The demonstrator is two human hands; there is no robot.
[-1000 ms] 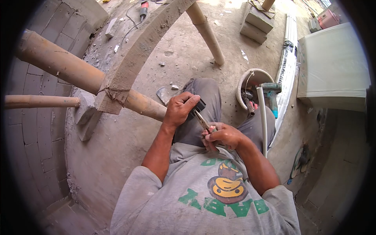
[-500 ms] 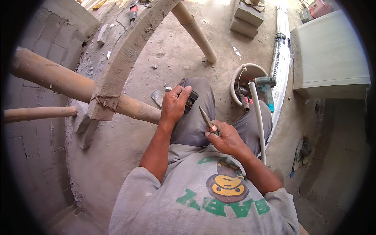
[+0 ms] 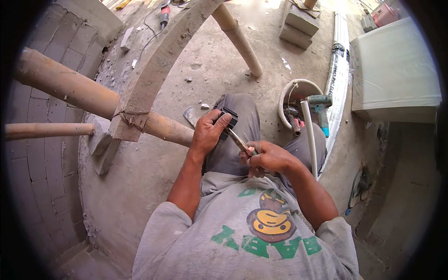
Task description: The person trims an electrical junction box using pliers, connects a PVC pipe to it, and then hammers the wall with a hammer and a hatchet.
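Observation:
My left hand [image 3: 207, 133] is closed around a small black box-shaped part [image 3: 228, 117], held above my left knee with the thumb on its near face. What the part is exactly, I cannot tell. My right hand [image 3: 268, 157] grips long-nose pliers [image 3: 239, 141], their handles mostly hidden in the fingers. The tapered metal jaws point up and left, and their tip meets the lower side of the black part. Whether the tip is inside it or only touching is too small to tell.
By my right knee stands a bucket [image 3: 283, 100] of tools, with a teal cordless drill [image 3: 320, 112] at its rim. A white pipe [image 3: 309, 140] leans beside it; bundled white pipes [image 3: 337, 70] lie further right. Bamboo poles [image 3: 70, 88] and a curved plank [image 3: 154, 70] cross the left.
The pliers have moved up and left, from apart to meeting the black part. My left hand has turned the part slightly. The right-hand fingers have shifted on the handles.

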